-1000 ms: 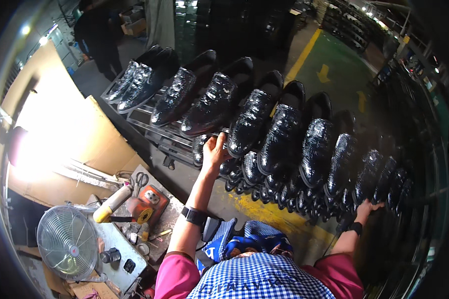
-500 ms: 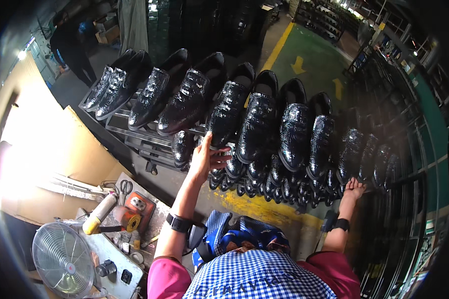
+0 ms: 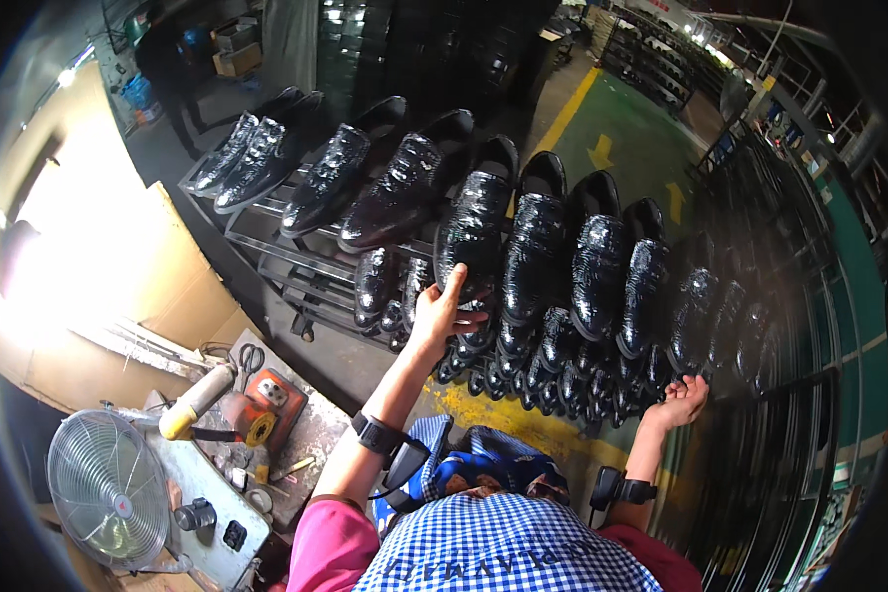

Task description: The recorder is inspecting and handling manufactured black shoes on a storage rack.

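A long row of glossy black textured slip-on shoes (image 3: 393, 197) lies across a metal rack (image 3: 301, 259) in front of me, toes toward me. My left hand (image 3: 442, 318) is at the toe of a middle shoe (image 3: 475, 229). Its thumb points up over the toe, and the other fingers stretch out to the right just below it. Farther right, my right hand (image 3: 683, 398) is beside the toe of another black shoe (image 3: 693, 311), palm turned up and fingers curled together. Whatever those fingers grip is hidden. More shoes (image 3: 553, 345) fill a lower level of the rack.
A workbench at lower left bears a fan (image 3: 109, 490), scissors (image 3: 252, 357) and a yellow-ended tool (image 3: 199, 403). Cardboard (image 3: 202, 281) stands behind it. Dark racks (image 3: 789, 296) line the right side. A person (image 3: 168, 74) stands at far left.
The shoes and rack sit slightly farther right in view. My left thumb has moved onto the middle shoe's toe. My right hand's fingers have curled more and sit a little lower.
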A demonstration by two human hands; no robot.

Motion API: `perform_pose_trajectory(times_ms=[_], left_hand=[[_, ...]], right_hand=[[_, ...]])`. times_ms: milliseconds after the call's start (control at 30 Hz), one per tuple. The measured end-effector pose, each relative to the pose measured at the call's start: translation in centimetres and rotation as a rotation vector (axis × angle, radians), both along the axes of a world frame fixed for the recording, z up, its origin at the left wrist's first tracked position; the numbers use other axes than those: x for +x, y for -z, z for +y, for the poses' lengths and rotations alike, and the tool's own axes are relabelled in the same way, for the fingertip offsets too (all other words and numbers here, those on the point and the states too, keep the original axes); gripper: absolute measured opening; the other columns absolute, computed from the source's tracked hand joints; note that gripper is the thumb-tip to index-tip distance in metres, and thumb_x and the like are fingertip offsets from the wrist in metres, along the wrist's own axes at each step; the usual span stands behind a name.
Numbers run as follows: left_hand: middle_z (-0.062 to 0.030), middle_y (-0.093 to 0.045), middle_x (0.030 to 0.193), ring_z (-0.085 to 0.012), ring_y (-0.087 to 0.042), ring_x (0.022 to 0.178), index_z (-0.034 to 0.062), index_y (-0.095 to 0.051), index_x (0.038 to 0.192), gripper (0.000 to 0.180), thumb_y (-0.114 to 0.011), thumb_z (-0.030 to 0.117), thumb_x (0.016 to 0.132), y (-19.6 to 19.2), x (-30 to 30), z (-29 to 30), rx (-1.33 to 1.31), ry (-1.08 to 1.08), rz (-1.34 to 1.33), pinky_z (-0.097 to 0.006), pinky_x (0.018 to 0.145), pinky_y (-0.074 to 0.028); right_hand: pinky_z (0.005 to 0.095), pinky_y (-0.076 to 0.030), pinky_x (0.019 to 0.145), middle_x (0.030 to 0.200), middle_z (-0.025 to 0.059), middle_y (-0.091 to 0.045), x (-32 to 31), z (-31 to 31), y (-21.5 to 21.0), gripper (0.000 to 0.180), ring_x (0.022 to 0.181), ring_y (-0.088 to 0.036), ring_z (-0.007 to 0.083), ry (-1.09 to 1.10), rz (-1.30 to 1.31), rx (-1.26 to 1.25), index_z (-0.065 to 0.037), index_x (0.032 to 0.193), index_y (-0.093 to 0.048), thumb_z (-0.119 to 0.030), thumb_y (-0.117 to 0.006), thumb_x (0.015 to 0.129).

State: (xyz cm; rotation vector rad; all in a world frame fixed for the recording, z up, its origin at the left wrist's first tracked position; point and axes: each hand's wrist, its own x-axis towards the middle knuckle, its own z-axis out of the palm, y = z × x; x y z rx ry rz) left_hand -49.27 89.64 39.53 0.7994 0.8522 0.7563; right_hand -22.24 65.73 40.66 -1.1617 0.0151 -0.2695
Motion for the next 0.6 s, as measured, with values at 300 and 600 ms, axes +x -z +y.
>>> perform_pose_trajectory(times_ms=[300,600], left_hand=[[-0.0133,-0.058,0.092,-0.02,-0.062,0.072,-0.0042,-0.044,0.105,0.047,-0.065,0.03,0.08,0.4,-0.7,-0.8,0.218,-0.158,-0.188,-0.031,0.057,-0.056],[-0.0059,-0.05,0.106,-0.0128,-0.049,0.1,0.0008,-0.04,0.113,0.047,-0.068,0.015,0.078,-0.3,-6.2,-7.6,0.373,-0.024,-0.394,-0.028,0.089,-0.04]], right_hand=[[0.02,-0.036,0.046,0.071,0.0041,-0.054,-9.3,6.3,-2.4,0.026,0.051,-0.046,0.008,-0.672,-0.392,-0.216,-0.003,0.084,-0.054,-0.022,-0.037,0.092],[0.035,-0.039,0.093,0.125,0.0127,-0.045,-17.1,10.3,-2.3,0.072,0.111,-0.046,0.0201,-1.588,-0.26,-0.209,0.0,0.135,-0.022,-0.031,-0.06,0.083]])
